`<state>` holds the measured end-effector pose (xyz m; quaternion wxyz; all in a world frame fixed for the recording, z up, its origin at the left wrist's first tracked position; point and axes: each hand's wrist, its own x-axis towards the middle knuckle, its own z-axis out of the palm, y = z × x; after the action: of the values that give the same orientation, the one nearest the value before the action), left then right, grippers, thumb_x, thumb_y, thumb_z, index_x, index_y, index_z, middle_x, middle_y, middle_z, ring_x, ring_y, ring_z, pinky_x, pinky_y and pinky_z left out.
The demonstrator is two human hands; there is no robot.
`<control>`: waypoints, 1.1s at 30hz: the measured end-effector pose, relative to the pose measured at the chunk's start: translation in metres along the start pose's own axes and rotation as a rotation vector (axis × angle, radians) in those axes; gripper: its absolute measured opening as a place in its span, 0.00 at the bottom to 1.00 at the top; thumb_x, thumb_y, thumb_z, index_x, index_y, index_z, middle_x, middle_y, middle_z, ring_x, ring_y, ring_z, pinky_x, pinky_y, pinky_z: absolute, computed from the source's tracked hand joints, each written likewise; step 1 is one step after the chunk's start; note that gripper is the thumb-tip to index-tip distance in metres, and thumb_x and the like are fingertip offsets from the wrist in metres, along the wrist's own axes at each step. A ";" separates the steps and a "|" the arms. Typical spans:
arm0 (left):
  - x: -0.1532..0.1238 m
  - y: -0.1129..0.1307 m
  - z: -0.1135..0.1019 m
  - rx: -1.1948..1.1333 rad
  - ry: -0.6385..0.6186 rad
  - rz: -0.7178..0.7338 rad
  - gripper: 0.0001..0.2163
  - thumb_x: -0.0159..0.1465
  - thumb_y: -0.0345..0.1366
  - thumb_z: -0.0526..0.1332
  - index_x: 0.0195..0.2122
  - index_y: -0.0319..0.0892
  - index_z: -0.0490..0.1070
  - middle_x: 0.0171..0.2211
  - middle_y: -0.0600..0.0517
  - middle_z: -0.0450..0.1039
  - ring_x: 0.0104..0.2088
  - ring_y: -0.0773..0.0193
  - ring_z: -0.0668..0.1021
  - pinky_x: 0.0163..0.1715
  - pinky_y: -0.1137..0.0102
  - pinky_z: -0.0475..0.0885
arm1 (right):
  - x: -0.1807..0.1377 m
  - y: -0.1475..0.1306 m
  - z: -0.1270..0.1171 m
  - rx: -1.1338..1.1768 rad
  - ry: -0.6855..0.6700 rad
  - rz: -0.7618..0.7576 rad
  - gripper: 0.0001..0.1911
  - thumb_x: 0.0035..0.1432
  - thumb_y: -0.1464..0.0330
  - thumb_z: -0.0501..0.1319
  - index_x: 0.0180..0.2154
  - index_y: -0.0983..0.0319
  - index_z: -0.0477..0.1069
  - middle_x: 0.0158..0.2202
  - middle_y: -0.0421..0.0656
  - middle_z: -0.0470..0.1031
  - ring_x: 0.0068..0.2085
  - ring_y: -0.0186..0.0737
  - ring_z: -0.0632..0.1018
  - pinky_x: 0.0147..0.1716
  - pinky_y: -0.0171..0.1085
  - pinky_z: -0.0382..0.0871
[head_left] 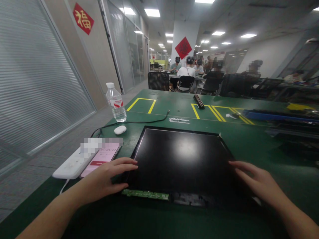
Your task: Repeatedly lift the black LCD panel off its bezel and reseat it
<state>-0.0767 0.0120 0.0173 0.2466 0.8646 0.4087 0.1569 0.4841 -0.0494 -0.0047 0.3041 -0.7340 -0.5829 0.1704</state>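
A black LCD screen panel (179, 166) lies face up on the green table in front of me, with light glaring on its upper middle. Its lower edge carries a strip of green circuit board (147, 195). My left hand (109, 176) holds the panel's left side, fingertips over the edge and thumb by the lower left corner. At the opposite side my right hand (260, 182) grips the right edge, fingers stretched along it. Whatever lies under the panel is hidden.
Left of the panel are a phone (103, 157), a white power strip (74, 162), a white earbud case (120, 129), a black cable (139, 122) and a water bottle (116, 103). Blurred dark panels (286, 126) lie right. Yellow tape (147, 99) marks the table (171, 99); people sit beyond.
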 end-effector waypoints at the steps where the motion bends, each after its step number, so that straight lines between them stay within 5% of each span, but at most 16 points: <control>1: 0.000 -0.001 0.000 0.001 0.003 -0.001 0.26 0.65 0.35 0.69 0.64 0.62 0.80 0.65 0.51 0.81 0.62 0.47 0.84 0.63 0.55 0.79 | 0.000 0.000 0.000 0.001 -0.002 0.001 0.23 0.54 0.49 0.64 0.44 0.52 0.88 0.48 0.47 0.89 0.50 0.61 0.86 0.54 0.55 0.79; 12: -0.001 -0.009 -0.004 0.135 0.051 -0.009 0.25 0.63 0.43 0.73 0.62 0.62 0.82 0.63 0.50 0.84 0.61 0.43 0.84 0.62 0.52 0.80 | -0.001 -0.005 -0.005 -0.015 0.086 0.054 0.24 0.50 0.48 0.63 0.41 0.52 0.87 0.48 0.48 0.88 0.46 0.61 0.86 0.35 0.49 0.79; 18: -0.002 -0.007 -0.009 0.169 0.018 0.004 0.25 0.64 0.45 0.73 0.63 0.62 0.81 0.58 0.53 0.88 0.59 0.43 0.86 0.71 0.44 0.70 | 0.003 0.003 -0.010 -0.059 0.108 0.248 0.28 0.48 0.45 0.62 0.43 0.53 0.85 0.45 0.50 0.88 0.30 0.57 0.82 0.33 0.56 0.78; 23: -0.003 -0.009 -0.007 0.164 0.017 0.008 0.24 0.65 0.46 0.73 0.64 0.61 0.81 0.56 0.53 0.89 0.57 0.44 0.87 0.73 0.43 0.66 | 0.006 0.006 -0.011 -0.071 0.135 0.185 0.23 0.44 0.46 0.64 0.37 0.51 0.84 0.41 0.49 0.87 0.33 0.59 0.83 0.33 0.55 0.78; 33: -0.006 -0.012 -0.003 0.199 -0.031 -0.040 0.19 0.67 0.44 0.70 0.59 0.57 0.85 0.53 0.52 0.90 0.66 0.39 0.81 0.69 0.42 0.72 | 0.006 0.026 -0.002 -0.039 0.035 0.226 0.25 0.49 0.50 0.63 0.44 0.55 0.86 0.31 0.46 0.85 0.27 0.52 0.81 0.28 0.49 0.75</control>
<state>-0.0899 0.0146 0.0123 0.1690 0.8789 0.4354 0.0972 0.5064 -0.0480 -0.0192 0.2785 -0.8036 -0.4944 0.1793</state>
